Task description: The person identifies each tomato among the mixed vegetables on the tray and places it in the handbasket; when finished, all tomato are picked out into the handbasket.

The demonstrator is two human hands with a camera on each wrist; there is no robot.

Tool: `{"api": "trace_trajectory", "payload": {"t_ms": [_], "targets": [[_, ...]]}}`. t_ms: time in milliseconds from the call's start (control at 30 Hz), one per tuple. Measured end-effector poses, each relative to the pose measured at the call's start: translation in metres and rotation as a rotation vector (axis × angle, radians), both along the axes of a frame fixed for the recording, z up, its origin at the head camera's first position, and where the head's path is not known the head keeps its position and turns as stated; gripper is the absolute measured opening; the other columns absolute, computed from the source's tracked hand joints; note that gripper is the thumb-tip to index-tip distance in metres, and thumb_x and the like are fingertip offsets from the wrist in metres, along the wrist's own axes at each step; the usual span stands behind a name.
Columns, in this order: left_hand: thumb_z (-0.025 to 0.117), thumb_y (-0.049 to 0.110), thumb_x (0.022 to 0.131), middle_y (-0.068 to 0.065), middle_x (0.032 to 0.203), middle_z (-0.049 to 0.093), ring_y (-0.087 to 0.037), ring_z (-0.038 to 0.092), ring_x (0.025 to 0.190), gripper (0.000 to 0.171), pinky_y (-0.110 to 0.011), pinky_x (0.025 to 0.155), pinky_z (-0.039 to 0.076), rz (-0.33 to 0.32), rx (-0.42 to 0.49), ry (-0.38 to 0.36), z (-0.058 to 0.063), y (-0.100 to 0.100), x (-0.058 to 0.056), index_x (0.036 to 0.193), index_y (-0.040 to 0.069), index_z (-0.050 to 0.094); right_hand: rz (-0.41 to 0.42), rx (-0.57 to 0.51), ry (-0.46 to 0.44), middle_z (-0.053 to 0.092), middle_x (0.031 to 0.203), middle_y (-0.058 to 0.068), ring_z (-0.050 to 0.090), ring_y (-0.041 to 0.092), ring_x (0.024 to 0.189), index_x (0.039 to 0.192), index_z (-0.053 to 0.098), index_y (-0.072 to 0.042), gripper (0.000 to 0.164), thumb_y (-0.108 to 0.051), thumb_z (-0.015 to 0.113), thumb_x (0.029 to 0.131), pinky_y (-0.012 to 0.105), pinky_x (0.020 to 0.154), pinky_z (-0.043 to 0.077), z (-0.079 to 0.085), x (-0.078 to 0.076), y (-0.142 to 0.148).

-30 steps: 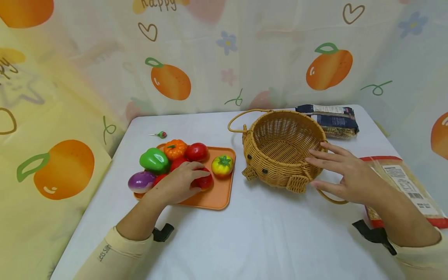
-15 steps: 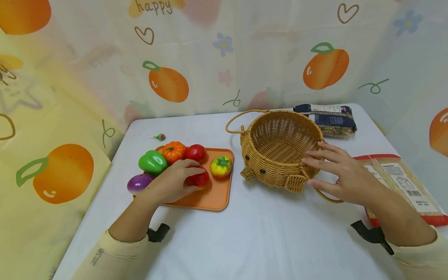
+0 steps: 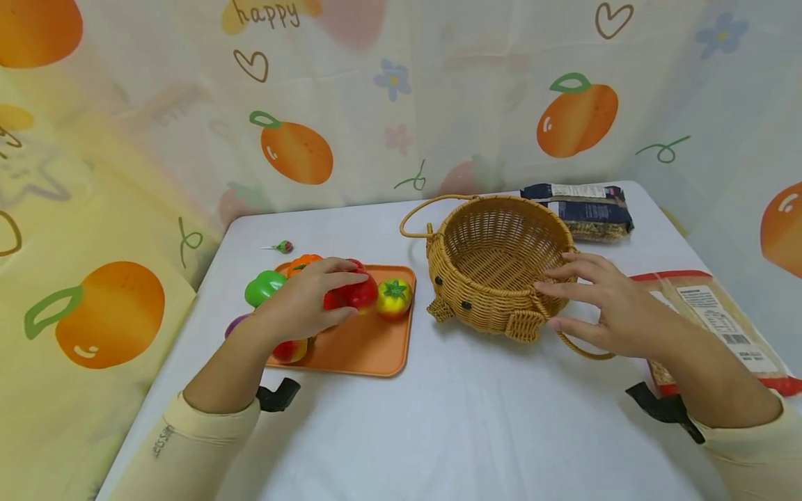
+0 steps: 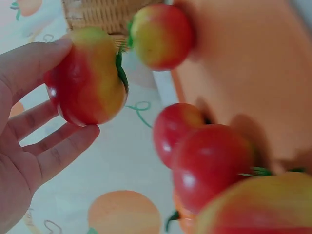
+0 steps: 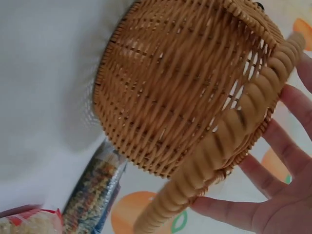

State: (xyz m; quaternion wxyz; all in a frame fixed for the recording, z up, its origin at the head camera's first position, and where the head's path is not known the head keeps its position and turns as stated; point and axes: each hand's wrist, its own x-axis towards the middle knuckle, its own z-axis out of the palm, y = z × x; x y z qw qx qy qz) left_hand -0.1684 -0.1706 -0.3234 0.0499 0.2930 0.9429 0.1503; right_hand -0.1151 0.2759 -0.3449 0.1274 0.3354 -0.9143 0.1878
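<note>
My left hand (image 3: 307, 299) pinches a red-and-yellow toy tomato (image 4: 87, 80) between thumb and fingers, held over the orange tray (image 3: 370, 351). Green leaves show on it in the left wrist view. A yellow toy tomato (image 3: 393, 298) lies at the tray's right side; a green toy pepper (image 3: 263, 287), an orange toy pumpkin (image 3: 305, 264) and several red pieces lie at its left, partly hidden by the hand. My right hand (image 3: 617, 306) has spread fingers, their tips at the right rim of the wicker basket (image 3: 485, 316). The basket handle (image 5: 209, 151) crosses before them in the right wrist view.
A dark-labelled bag (image 3: 592, 216) lies behind the basket. A red-edged bag (image 3: 720, 327) lies at the right, partly under my right forearm. A small lollipop (image 3: 285, 246) lies behind the tray. A purple toy vegetable (image 3: 235, 324) peeks out left of my left wrist.
My left hand has risen from the tray with the toy tomato, uncovering a red-and-yellow piece near the tray's front edge. My right hand stays at the basket rim. The view shifts slightly.
</note>
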Motion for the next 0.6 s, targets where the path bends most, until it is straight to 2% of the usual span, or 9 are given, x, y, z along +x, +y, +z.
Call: {"api": "trace_trajectory", "payload": {"t_ms": [267, 433, 600], "targets": [[0.072, 0.035, 0.084, -0.001, 0.141, 0.045, -0.024, 0.039, 0.13, 0.054, -0.045, 0.095, 0.05, -0.01, 0.018, 0.025, 0.027, 0.029, -0.012, 0.135, 0.03, 0.054, -0.074, 0.016, -0.12, 0.059, 0.124, 0.0, 0.038, 0.035, 0.13, 0.121, 0.067, -0.027, 0.051, -0.03, 0.082, 0.072, 0.062, 0.099, 0.036, 0.01, 0.001, -0.002], [0.072, 0.037, 0.083, 0.003, 0.139, 0.046, -0.019, 0.041, 0.129, 0.055, -0.042, 0.099, 0.047, -0.049, 0.059, 0.058, 0.035, 0.048, -0.019, 0.135, 0.03, 0.054, -0.058, 0.021, -0.104, 0.06, 0.121, 0.001, 0.04, 0.036, 0.127, 0.119, 0.068, -0.024, 0.051, -0.028, 0.083, 0.071, 0.06, 0.099, 0.036, 0.011, -0.001, -0.002], [0.071, 0.037, 0.083, 0.003, 0.138, 0.047, -0.016, 0.045, 0.123, 0.054, -0.033, 0.091, 0.052, -0.101, 0.109, 0.092, 0.042, 0.066, -0.026, 0.134, 0.028, 0.055, -0.045, 0.013, -0.089, 0.06, 0.12, -0.001, 0.043, 0.032, 0.122, 0.119, 0.068, -0.026, 0.05, -0.029, 0.083, 0.071, 0.057, 0.097, 0.039, 0.01, -0.003, -0.002]]}}
